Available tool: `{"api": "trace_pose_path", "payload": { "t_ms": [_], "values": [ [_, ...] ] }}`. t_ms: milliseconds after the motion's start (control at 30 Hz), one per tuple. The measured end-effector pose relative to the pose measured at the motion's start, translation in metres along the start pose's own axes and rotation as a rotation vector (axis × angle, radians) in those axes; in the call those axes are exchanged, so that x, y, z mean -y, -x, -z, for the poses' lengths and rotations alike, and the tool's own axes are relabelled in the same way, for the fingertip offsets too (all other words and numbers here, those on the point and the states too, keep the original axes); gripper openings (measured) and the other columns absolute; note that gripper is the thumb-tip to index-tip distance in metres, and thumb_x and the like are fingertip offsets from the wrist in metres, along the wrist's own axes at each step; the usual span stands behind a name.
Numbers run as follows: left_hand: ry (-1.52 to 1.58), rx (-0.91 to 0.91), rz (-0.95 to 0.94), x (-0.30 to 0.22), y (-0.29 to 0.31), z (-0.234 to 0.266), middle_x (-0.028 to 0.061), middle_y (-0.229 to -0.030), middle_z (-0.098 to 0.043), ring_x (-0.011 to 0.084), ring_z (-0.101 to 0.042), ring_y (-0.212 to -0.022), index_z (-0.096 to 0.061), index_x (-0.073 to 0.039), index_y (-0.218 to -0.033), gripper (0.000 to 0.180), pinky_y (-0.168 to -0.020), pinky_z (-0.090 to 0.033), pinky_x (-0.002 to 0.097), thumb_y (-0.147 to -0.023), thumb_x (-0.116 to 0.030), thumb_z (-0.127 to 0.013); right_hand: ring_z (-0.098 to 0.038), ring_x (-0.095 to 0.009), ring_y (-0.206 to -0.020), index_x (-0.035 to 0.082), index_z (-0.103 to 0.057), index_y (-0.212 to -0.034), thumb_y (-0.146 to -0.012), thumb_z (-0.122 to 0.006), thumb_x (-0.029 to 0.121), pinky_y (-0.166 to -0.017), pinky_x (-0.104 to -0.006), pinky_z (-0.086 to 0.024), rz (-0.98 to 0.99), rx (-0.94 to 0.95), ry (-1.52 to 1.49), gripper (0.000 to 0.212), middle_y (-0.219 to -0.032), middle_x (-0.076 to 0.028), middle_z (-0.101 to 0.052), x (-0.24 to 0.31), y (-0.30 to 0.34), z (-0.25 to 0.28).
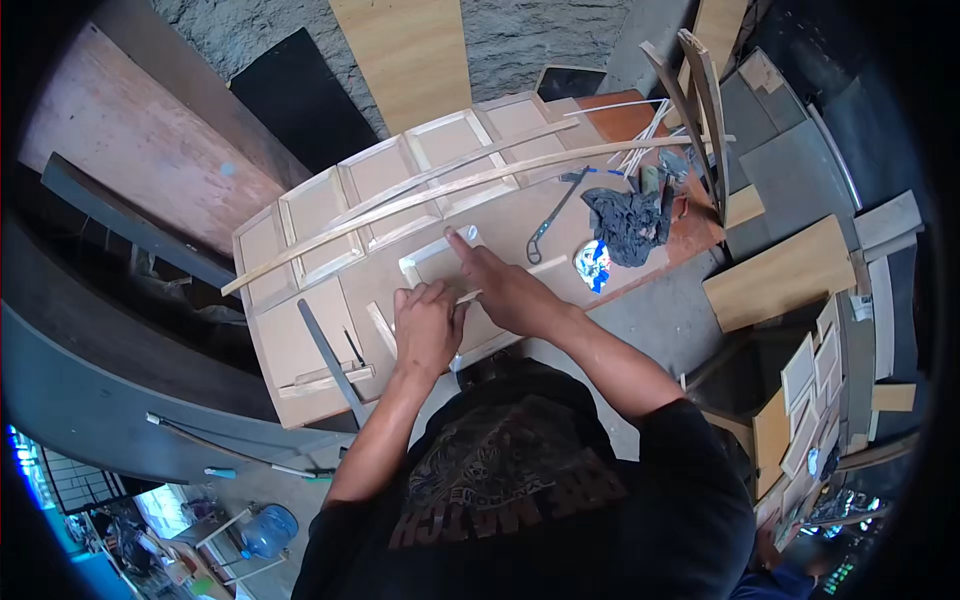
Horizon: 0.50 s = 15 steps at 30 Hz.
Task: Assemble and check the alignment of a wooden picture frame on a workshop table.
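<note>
Both hands are over a brown board panel [520,215] with a grid of pale wooden strips on it. My left hand [425,325] has its fingers curled, gripping the near end of a thin wooden strip [546,266]. Just right of it, my right hand [500,290] is on the same strip, its index finger stretched forward and the other fingers bent; its thumb is hidden. Beyond the hands lies a small pale wooden frame piece [425,260]. A hand saw [330,350] lies left of my left hand, near a thin dark tool [354,346].
Two long wooden strips [400,207] cross the panel. To the right lie a dark-handled hacksaw [553,222], a crumpled black plastic bag [630,225] and a blue-white packet [592,265]. Upright boards [705,110] stand at the right end. A water jug [270,530] is at lower left.
</note>
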<state>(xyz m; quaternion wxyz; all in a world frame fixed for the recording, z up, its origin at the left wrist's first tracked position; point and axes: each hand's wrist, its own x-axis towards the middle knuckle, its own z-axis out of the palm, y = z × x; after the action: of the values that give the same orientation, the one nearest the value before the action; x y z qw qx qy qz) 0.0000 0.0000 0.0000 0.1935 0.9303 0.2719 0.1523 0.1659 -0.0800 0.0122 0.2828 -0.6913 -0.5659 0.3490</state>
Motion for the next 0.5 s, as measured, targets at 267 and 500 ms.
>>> {"api": "trace_pose_path", "payload": {
  "t_ms": [267, 500],
  "values": [
    [0.076, -0.030, 0.124, 0.014, 0.003, -0.026, 0.0141, -0.093, -0.064, 0.0331, -0.064, -0.090, -0.069, -0.003, -0.091, 0.011, -0.082, -0.043, 0.0428, -0.084, -0.012, -0.071, -0.061, -0.028, -0.098, 0.001, -0.030, -0.149, -0.081, -0.079, 0.004, -0.078, -0.0373, -0.053, 0.280, -0.803, 0.076, 0.084, -0.111, -0.015, -0.056, -0.010, 0.006, -0.032],
    [0.126, -0.103, 0.132, 0.003, 0.002, -0.044, 0.0139, -0.091, -0.064, 0.0330, -0.063, -0.089, -0.067, -0.003, -0.094, 0.012, -0.081, -0.043, 0.0426, -0.085, -0.011, -0.070, -0.058, -0.013, -0.091, 0.000, -0.041, -0.130, -0.082, -0.085, 0.015, -0.077, -0.0270, -0.052, -0.188, -0.901, -0.728, 0.067, -0.102, -0.006, -0.054, -0.048, -0.018, -0.091]
  ]
}}
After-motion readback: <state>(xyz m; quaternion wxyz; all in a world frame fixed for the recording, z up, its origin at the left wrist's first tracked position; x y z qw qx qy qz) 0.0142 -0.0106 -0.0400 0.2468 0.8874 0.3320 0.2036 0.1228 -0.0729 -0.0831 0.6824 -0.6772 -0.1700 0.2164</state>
